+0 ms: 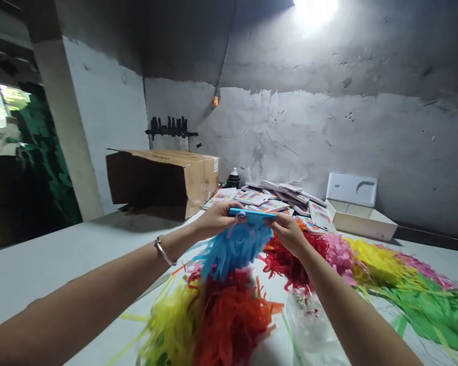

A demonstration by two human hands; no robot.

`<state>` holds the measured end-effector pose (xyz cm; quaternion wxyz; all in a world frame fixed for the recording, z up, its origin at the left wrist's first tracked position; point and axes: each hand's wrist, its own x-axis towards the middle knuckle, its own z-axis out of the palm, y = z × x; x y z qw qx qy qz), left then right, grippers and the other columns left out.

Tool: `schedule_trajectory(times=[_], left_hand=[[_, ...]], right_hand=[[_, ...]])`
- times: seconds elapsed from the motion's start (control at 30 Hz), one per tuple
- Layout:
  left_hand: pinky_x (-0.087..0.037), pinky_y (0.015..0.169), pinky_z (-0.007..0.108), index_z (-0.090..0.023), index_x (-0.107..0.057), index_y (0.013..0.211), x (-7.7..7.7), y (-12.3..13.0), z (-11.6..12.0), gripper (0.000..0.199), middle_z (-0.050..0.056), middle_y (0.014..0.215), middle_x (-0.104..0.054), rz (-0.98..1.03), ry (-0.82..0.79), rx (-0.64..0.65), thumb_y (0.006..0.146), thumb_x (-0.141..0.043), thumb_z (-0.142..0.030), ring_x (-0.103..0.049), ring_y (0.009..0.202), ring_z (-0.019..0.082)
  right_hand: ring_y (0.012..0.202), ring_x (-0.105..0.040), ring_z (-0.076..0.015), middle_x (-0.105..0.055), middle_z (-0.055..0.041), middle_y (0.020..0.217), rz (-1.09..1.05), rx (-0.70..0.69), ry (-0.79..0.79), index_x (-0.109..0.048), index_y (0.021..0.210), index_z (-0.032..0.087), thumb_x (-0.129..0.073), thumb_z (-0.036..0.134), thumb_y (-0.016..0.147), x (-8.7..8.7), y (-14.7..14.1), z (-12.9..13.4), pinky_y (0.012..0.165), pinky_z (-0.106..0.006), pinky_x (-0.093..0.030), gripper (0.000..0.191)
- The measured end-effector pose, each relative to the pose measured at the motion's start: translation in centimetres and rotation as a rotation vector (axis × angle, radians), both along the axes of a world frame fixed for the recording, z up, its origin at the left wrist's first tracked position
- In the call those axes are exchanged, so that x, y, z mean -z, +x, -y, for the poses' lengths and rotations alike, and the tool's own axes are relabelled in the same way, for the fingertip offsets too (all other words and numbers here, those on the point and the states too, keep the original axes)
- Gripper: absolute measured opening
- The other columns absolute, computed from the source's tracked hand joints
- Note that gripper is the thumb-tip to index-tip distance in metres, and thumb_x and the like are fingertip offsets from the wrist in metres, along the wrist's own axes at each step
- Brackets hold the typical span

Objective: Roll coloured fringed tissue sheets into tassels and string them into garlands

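Left hand (217,216) and right hand (288,231) are raised over the worktop (61,249), apart from each other, each clamped on one end of a blue fringe (234,249). The fringe's top edge is narrow and roughly level between the fingers; its paper-like strands hang downward, slightly blurred.

Condition of the work: partly advanced, in my judgement. The blue fringe has its strands cut and its top edge gathered or rolled, but it is in hand and not laid down. Below it lie a yellow fringe (170,315) and an orange-red fringe (232,315), side by side. Beyond the right forearm, a red bundle (290,254), a pink bundle (339,254), a yellow bundle (381,262) and a green bundle (435,305) are spread out loose. Whether any is complete cannot be told.

Also noted: a clear plastic bag (313,330) near the right forearm, a heap of printed packets (270,195) towards the wall, a cardboard box (200,183) lying open-sided, and a white box (361,223) with its lid up.
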<state>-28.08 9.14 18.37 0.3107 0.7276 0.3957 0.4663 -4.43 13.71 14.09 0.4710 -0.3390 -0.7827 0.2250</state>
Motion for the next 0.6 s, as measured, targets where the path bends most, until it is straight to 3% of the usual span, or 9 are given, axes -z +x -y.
schedule_trajectory(times=[0.07,0.17,0.23,0.3,0.43,0.5,0.6], left_hand=[[-0.052,0.070,0.026,-0.015,-0.072,0.110,-0.3,1.3,3.5,0.050,0.007,0.098,-0.071,0.041,-0.005,0.106,0.066,-0.083,-0.034,-0.065,0.085,0.021],[-0.052,0.090,0.034,-0.023,-0.063,0.133,-1.1,2.0,8.5,0.072,0.010,0.125,-0.067,0.084,-0.108,0.411,0.064,-0.083,-0.024,-0.063,0.114,0.029],[-0.048,0.100,0.040,-0.024,-0.063,0.137,-1.7,2.2,11.0,0.069,0.011,0.127,-0.068,0.084,-0.254,0.640,0.070,-0.080,-0.022,-0.060,0.122,0.033],[-0.046,0.103,0.046,-0.023,-0.065,0.135,-1.9,2.9,12.4,0.059,0.012,0.123,-0.071,0.189,-0.322,0.737,0.076,-0.075,-0.024,-0.062,0.121,0.035],[-0.043,0.107,0.047,-0.022,-0.067,0.131,-0.3,6.8,13.8,0.055,0.012,0.137,-0.064,0.468,-0.279,0.664,0.078,-0.073,-0.033,-0.055,0.128,0.036],[-0.047,0.102,0.041,-0.023,-0.068,0.130,1.5,9.1,15.0,0.056,0.010,0.133,-0.066,0.372,-0.343,0.602,0.076,-0.077,-0.034,-0.055,0.127,0.035],[-0.054,0.083,0.032,-0.019,-0.077,0.107,4.8,11.1,17.5,0.038,0.007,0.102,-0.075,0.185,-0.457,0.479,0.074,-0.083,-0.037,-0.065,0.103,0.031]], right_hand=[[0.080,-0.065,-0.0179,-0.070,-0.0006,0.083,-0.137,-0.026,-0.024,-0.071,0.094,0.018,-0.056,0.050,0.094,-0.7,1.8,3.0,0.074,-0.030,-0.054,0.035],[0.074,-0.061,-0.0165,-0.069,-0.0002,0.083,-0.329,0.015,-0.050,-0.069,0.094,0.020,-0.058,0.052,0.093,-1.2,5.6,8.0,0.069,-0.028,-0.051,0.034],[0.074,-0.061,-0.0170,-0.068,-0.0009,0.084,-0.418,0.053,-0.072,-0.069,0.096,0.022,-0.061,0.052,0.092,-1.4,8.2,11.3,0.068,-0.028,-0.051,0.032],[0.075,-0.060,-0.0176,-0.068,-0.0013,0.083,-0.469,0.078,-0.109,-0.070,0.094,0.022,-0.064,0.052,0.090,-1.4,10.2,14.4,0.068,-0.028,-0.050,0.031],[0.066,-0.055,-0.0146,-0.064,-0.0004,0.077,-0.491,0.109,-0.202,-0.068,0.084,0.020,-0.070,0.051,0.086,-0.7,11.3,19.7,0.061,-0.025,-0.047,0.032],[0.063,-0.051,-0.0128,-0.061,0.0005,0.073,-0.499,0.141,-0.241,-0.065,0.078,0.019,-0.070,0.053,0.086,0.3,10.7,22.1,0.058,-0.023,-0.044,0.036],[0.067,-0.051,-0.0128,-0.061,0.0006,0.074,-0.518,0.163,-0.315,-0.065,0.080,0.018,-0.067,0.053,0.089,2.8,9.7,25.6,0.062,-0.023,-0.044,0.036]])
